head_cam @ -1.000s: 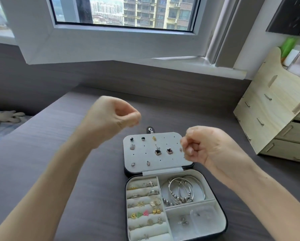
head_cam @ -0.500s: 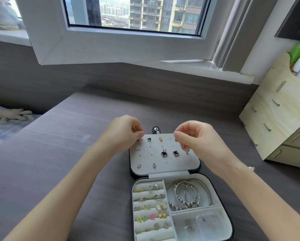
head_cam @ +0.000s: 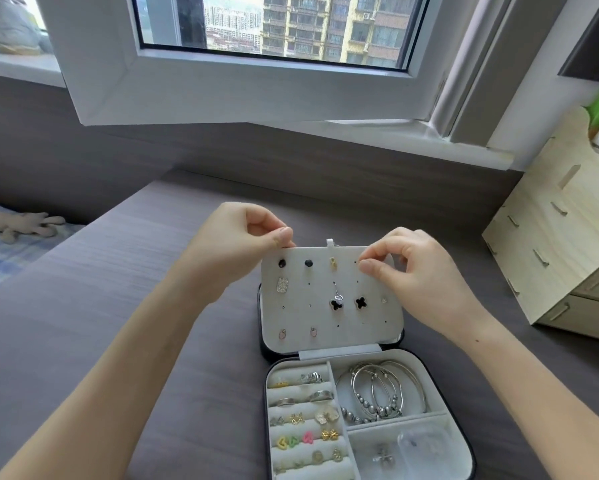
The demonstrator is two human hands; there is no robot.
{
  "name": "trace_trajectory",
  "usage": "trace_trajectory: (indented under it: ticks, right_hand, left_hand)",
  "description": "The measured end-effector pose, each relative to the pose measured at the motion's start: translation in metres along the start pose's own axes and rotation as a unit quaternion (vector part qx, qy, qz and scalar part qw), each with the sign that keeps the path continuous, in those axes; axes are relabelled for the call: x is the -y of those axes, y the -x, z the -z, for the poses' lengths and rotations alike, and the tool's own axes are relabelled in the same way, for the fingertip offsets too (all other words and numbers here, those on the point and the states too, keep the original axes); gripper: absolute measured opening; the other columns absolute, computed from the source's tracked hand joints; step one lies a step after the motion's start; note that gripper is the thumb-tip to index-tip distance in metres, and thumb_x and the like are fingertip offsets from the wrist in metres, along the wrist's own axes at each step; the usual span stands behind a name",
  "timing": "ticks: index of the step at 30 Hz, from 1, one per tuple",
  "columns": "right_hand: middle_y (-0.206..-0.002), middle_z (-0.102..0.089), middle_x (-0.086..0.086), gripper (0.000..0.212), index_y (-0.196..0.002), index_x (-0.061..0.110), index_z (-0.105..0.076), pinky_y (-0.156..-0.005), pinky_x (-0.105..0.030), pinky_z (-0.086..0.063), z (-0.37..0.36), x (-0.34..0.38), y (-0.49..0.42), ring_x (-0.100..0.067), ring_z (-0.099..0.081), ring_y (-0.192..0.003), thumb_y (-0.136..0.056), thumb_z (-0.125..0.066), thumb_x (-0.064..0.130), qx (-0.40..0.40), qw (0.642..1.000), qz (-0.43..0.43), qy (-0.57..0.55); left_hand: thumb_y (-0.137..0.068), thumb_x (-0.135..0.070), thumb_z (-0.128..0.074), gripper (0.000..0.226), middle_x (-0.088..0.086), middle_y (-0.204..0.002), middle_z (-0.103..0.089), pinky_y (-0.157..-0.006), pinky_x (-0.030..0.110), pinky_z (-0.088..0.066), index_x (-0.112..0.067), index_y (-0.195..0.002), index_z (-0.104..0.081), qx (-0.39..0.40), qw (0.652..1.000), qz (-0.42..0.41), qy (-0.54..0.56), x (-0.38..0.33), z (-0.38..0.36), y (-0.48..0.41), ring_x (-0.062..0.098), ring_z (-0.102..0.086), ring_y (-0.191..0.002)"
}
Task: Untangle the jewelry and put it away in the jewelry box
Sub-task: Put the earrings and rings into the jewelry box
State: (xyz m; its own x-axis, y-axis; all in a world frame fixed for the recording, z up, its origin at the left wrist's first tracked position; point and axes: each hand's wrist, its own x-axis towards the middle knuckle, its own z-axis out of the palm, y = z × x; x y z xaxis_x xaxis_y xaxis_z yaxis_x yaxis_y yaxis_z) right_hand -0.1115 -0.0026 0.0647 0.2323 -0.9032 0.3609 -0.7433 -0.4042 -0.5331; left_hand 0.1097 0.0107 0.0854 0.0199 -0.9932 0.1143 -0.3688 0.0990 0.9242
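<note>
Where the desk [head_cam: 118, 289] ends at its left edge, a pale soft toy [head_cam: 17, 225] lies on the checked sheet of a bed [head_cam: 0, 258]. Your left hand [head_cam: 232, 244] is clenched in a pinch, thumb and forefinger pressed together at the far left corner of the earring panel [head_cam: 298, 317]. I cannot tell what, if anything, sits between them.

The jewelry box [head_cam: 471, 459] lies open by the near edge of the desk, right of the middle, with its lid laid back toward the far edge. The panel in that lid carries studs, among them two black clover earrings [head_cam: 360, 302]. A small silver pendant [head_cam: 338, 298] hangs on a fine line just beside the left clover.

In the base, the left compartment holds ring rolls [head_cam: 301, 410] with rings and small earrings. The far right compartment holds silver bangles [head_cam: 381, 393], and the near right one a clear bag [head_cam: 419, 445].

Your right hand [head_cam: 419, 271] pinches the same way over the panel's far right part, other fingers curled. What it grips is too fine to see. A wooden organizer [head_cam: 561, 237] stands at the desk's right edge, well apart from the box.
</note>
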Motion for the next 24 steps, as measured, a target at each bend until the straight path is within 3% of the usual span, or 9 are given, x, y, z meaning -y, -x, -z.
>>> trace_trajectory:
  ticks: [8,13,17,19,21,24]
  right_hand:
    - [-0.077,-0.056,0.015,0.017,-0.072,0.039,-0.061,-0.066,-0.013,-0.027,0.008,0.003,0.002,-0.002,-0.043,-0.081,-0.085,-0.065,0.029,0.011,0.999,0.025,0.027]
    - [-0.074,-0.054,0.016,0.017,-0.07,0.037,-0.06,-0.064,-0.01,-0.027,0.012,0.007,0.003,0.0,-0.042,-0.077,-0.084,-0.065,0.028,0.001,0.999,0.025,0.047]
    - [-0.077,-0.055,0.015,0.005,-0.076,0.03,-0.067,-0.068,-0.01,-0.027,0.011,0.007,0.003,-0.005,-0.042,-0.076,-0.078,-0.071,0.032,-0.047,0.994,0.047,0.091]
    - [-0.085,-0.057,0.012,0.016,-0.085,0.028,-0.066,-0.076,-0.021,-0.034,0.012,0.005,0.002,-0.009,-0.043,-0.082,-0.074,-0.073,0.037,-0.068,0.99,0.064,0.106]
    - [-0.094,-0.057,0.012,0.024,-0.095,0.031,-0.063,-0.083,-0.033,-0.038,0.015,0.003,0.002,-0.01,-0.044,-0.09,-0.074,-0.073,0.037,-0.055,0.994,0.059,0.076]
    - [-0.096,-0.056,0.02,0.017,-0.094,0.038,-0.064,-0.087,-0.031,-0.037,0.018,0.001,0.002,-0.008,-0.045,-0.096,-0.078,-0.069,0.035,-0.007,1.0,0.026,-0.013]
  left_hand:
    - [-0.088,-0.015,-0.063,0.01,0.0,-0.078,-0.075,-0.081,0.033,-0.054,-0.008,-0.083,-0.069,0.027,0.999,-0.005,0.036,-0.001,0.004,-0.001,0.013,-0.07,-0.08]
    - [-0.089,-0.012,-0.062,0.01,0.003,-0.078,-0.075,-0.061,0.011,-0.05,-0.006,-0.083,-0.068,0.045,0.997,-0.003,0.067,-0.003,0.005,0.0,0.006,-0.068,-0.072]
    - [-0.088,-0.01,-0.062,0.009,0.004,-0.079,-0.075,-0.064,0.013,-0.051,-0.006,-0.082,-0.068,0.059,0.995,-0.001,0.076,-0.003,0.008,0.0,0.008,-0.069,-0.074]
    - [-0.088,-0.01,-0.062,0.009,0.004,-0.08,-0.075,-0.069,0.015,-0.054,-0.007,-0.081,-0.068,0.07,0.994,-0.001,0.083,-0.003,0.009,0.0,0.01,-0.07,-0.076]
    - [-0.087,-0.01,-0.062,0.01,0.005,-0.081,-0.075,-0.076,0.019,-0.055,-0.007,-0.081,-0.068,0.08,0.993,-0.004,0.087,-0.003,0.01,0.001,0.012,-0.07,-0.079]
    - [-0.087,-0.01,-0.062,0.01,0.006,-0.081,-0.075,-0.075,0.02,-0.056,-0.008,-0.079,-0.068,0.093,0.991,-0.006,0.1,-0.005,0.011,0.001,0.013,-0.07,-0.078]
